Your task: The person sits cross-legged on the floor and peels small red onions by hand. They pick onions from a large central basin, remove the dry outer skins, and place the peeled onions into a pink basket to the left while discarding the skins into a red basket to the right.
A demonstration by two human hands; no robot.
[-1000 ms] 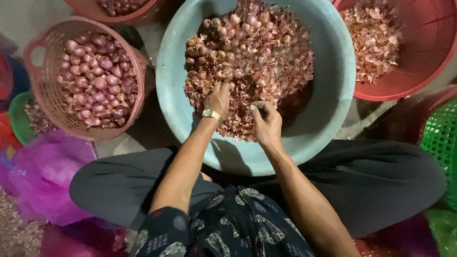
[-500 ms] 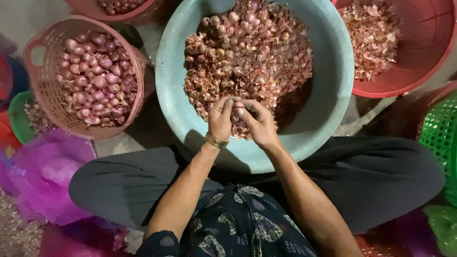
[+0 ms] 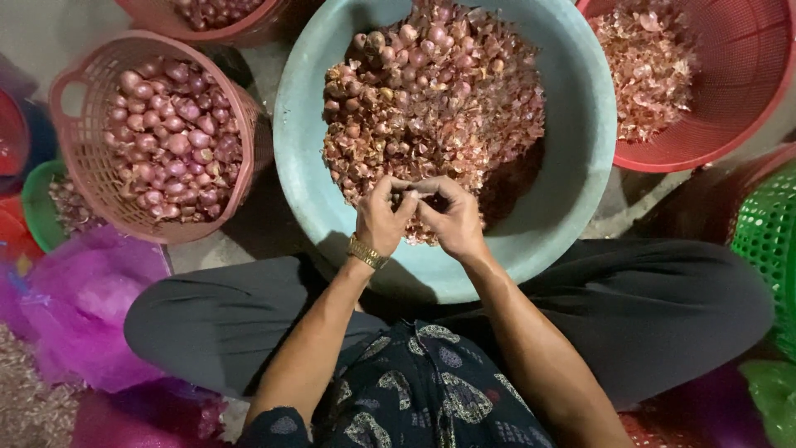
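**Bare concrete, crowded with baskets**

A grey concrete floor (image 3: 58, 25) shows only in patches – far left and between the containers. Plastic baskets ring the spot: pink (image 3: 75, 178) at left, red (image 3: 746, 99) far right, green (image 3: 767, 236) at the right edge. Light is dim and soft – shadows pool underneath.

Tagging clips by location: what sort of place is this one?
Probably a market stall or home floor workspace for peeling shallots by hand, not a kitchen counter. The person sits cross-legged on bare concrete floor behind a large teal basin of unpeeled shallots, with a pink basket of peeled ones and a red basket of skins.
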